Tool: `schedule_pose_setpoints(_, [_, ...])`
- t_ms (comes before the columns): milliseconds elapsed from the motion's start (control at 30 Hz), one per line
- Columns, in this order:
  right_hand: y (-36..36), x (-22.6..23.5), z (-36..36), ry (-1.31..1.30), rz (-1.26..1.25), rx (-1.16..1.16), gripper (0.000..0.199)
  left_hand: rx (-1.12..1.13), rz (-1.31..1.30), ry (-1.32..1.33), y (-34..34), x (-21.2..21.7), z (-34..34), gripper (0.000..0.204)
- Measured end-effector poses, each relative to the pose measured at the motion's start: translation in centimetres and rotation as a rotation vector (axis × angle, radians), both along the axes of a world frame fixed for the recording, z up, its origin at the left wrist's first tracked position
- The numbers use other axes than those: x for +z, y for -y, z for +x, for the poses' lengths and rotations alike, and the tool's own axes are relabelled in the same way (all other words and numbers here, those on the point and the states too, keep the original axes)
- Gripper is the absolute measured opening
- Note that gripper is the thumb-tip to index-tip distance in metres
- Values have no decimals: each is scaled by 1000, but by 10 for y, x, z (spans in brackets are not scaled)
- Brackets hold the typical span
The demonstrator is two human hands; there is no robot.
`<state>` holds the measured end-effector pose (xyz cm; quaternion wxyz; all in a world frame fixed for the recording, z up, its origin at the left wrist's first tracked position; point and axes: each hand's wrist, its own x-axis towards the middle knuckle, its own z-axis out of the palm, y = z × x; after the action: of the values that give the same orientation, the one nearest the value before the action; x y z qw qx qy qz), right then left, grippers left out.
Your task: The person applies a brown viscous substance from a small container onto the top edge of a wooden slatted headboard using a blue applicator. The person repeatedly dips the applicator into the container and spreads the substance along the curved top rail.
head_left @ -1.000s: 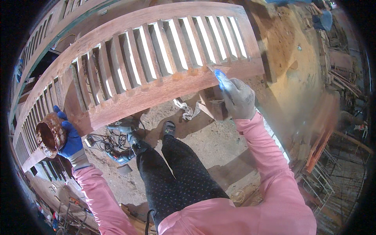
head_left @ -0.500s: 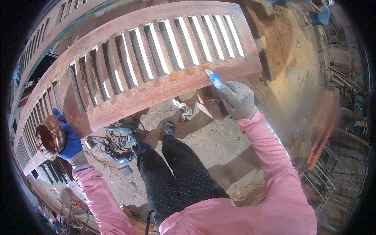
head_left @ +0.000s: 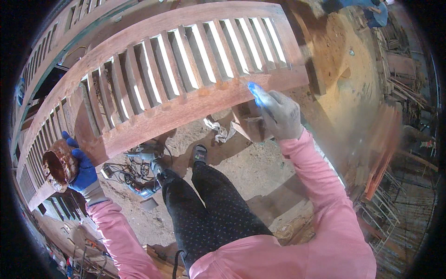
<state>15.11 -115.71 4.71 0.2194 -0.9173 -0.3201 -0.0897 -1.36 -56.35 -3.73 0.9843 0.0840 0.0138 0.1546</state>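
Since the earlier frames, the right hand (head_left: pixel 282 116) has been carried leftward along the lower rail of the louvred wooden panel (head_left: pixel 186 79), and the blue-handled brush (head_left: pixel 257 94) is now placed closer to the slats; the left hand (head_left: pixel 82 169) has stayed where it was. The grip of the right hand, in a grey glove, is clenched round the brush, whose tip is set against the top edge of the lower rail. The grip of the left hand, in a blue glove, is closed round a stained brown pot (head_left: pixel 59 165), held beside the left end of the panel and apart from it. The panel lies slanted across the view above the legs, over a sandy floor (head_left: pixel 246 167). As a judgement, finish could be dripped from the pot if it is tilted further, and the rail could be streaked if the brush is dragged unevenly. A power tool with tangled cable (head_left: pixel 139 174) lies near the feet and could be tripped over. The brush bristles are blurred, so their contact cannot be confirmed; the contents of the pot cannot be made out; the right side of the scene is smeared.
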Motion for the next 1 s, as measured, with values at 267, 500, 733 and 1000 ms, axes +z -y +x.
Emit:
schedule_pose_setpoints(267, [6,6,-12,-104,-10,-93,46,51,115,-13,-3,-3,-1,77])
schedule_pose_setpoints(500, [28,-4,6,-57,14,-181,41,108,278,-37,-16,-12,-3,78])
schedule_pose_setpoints(733, [26,-2,-6,-36,-178,-36,44,56,143,-42,-10,-1,-2,78])
schedule_pose_setpoints(1000, [18,0,-10,-29,-111,-119,43,4,50,-38,-3,3,3,81])
